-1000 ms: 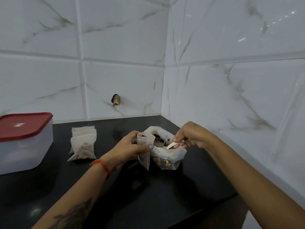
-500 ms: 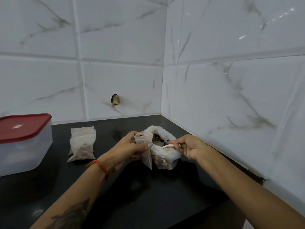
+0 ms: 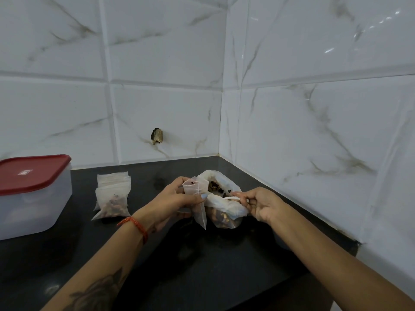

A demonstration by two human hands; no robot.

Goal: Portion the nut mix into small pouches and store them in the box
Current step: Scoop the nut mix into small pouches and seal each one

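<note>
Since a second ago our right hand [image 3: 261, 204] has dropped from above the big clear plastic bag of nut mix [image 3: 224, 198] to its rim, fingers pinched on a thin white spoon [image 3: 231, 198]. Our left hand [image 3: 174, 198] grips a small translucent pouch [image 3: 196, 196] open against that bag on the black countertop [image 3: 202, 265]. Filled pouches [image 3: 113, 198] lie beside the red-lidded clear box [image 3: 31, 194].

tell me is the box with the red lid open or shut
Shut: the red lid sits flat over the whole rim of the box.
</note>
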